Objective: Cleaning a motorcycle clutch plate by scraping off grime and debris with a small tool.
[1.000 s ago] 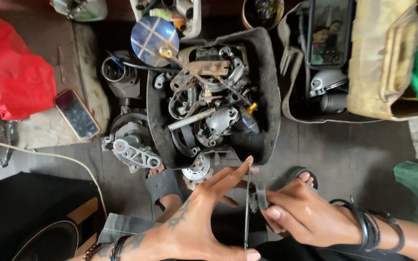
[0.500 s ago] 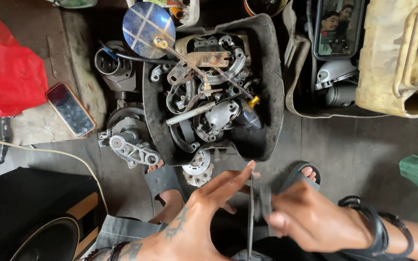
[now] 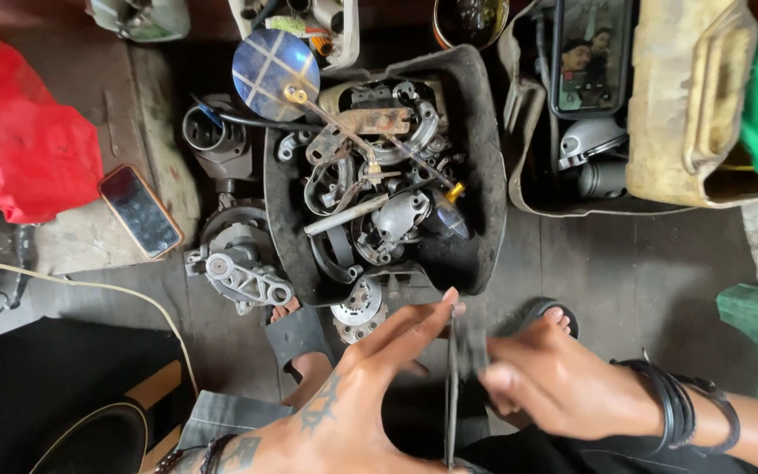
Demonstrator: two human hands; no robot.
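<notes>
Where the floor runs out below the black tub of grey metal engine parts, the 2 hands meet just under its near rim. The left hand is spread flat, fingers straight and together, its edge against a thin dark strip. The right hand is curled around the strip's upper part, pinching it. The strip stands between both hands, its long axis running nearly straight up and down the view, top end toward the tub.
</notes>
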